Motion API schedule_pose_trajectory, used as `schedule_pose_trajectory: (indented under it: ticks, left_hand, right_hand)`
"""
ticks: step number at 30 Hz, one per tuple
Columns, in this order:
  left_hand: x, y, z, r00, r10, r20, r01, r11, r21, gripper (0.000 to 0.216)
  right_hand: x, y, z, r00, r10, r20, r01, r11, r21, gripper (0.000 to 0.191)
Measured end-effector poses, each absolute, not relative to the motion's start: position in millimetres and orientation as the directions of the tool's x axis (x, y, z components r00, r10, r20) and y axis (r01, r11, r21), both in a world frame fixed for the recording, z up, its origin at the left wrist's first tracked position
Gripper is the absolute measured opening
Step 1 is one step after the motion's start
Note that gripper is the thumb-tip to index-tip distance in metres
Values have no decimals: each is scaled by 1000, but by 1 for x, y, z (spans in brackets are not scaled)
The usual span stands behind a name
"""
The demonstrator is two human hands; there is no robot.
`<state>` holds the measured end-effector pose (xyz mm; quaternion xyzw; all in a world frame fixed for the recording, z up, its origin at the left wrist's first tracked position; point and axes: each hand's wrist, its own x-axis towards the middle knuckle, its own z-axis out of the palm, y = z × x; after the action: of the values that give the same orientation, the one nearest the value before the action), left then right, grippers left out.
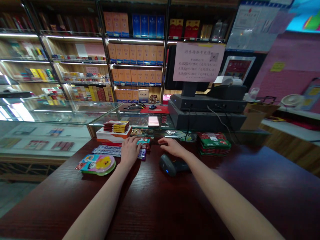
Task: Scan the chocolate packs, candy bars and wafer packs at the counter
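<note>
My left hand (130, 150) lies on small candy packets (144, 144) at the far side of a dark wooden counter (155, 200), its fingers curled over them. My right hand (172, 146) rests palm down beside them, fingers stretched toward the packets, holding nothing. A black handheld barcode scanner (168, 165) lies just under my right wrist. A blue-and-white flat packet (107, 150) sits left of my left hand.
A round colourful duck-print pack (97, 164) lies at the left. Stacked boxes (113, 131) stand behind it. Green and red packets (213, 142) are piled at the right. A till with a monitor (207, 106) sits on the glass showcase (75, 111). Shelves of cartons fill the back.
</note>
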<state>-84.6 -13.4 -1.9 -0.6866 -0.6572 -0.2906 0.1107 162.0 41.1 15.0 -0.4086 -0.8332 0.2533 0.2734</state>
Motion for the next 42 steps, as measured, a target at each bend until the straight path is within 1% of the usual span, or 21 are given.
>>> schedule_pose_trajectory:
  ticks: [4,12,16,19,23,28,31,34,42]
  left_hand:
    - [-85,-16,-5,-49,850,525,968,-88,234,33]
    - [-92,-19,-4,-80,872,482,976,-30,216,34]
    - [-94,-20,-5,-79,874,480,980,-20,197,36]
    - [-96,-20,-4,-80,872,484,980,-19,196,36]
    - [-97,-19,-4,-83,873,480,979,-18,202,39]
    - [-98,-19,-4,-85,874,478,979,-15,201,41]
    - [-98,-19,-4,-83,875,477,980,-15,199,43]
    - [-98,-19,-5,-81,875,478,980,-17,198,43]
    - [-98,-18,-8,-88,868,488,982,-7,190,43]
  right_hand:
    - [149,48,11,-561,813,158,521,494,-696,37]
    - [126,70,2,-602,789,120,438,453,-777,38]
    - [116,77,0,-623,780,68,381,378,-844,40]
    - [111,80,0,-613,790,24,374,316,-872,39]
    - [108,82,1,-608,794,-19,379,269,-886,36]
    - [103,82,4,-622,783,-23,354,255,-900,34]
    - [100,80,4,-652,755,-69,336,206,-919,33]
    - [98,77,4,-652,752,-101,357,187,-915,28]
    - [98,72,6,-632,773,-59,346,213,-914,31]
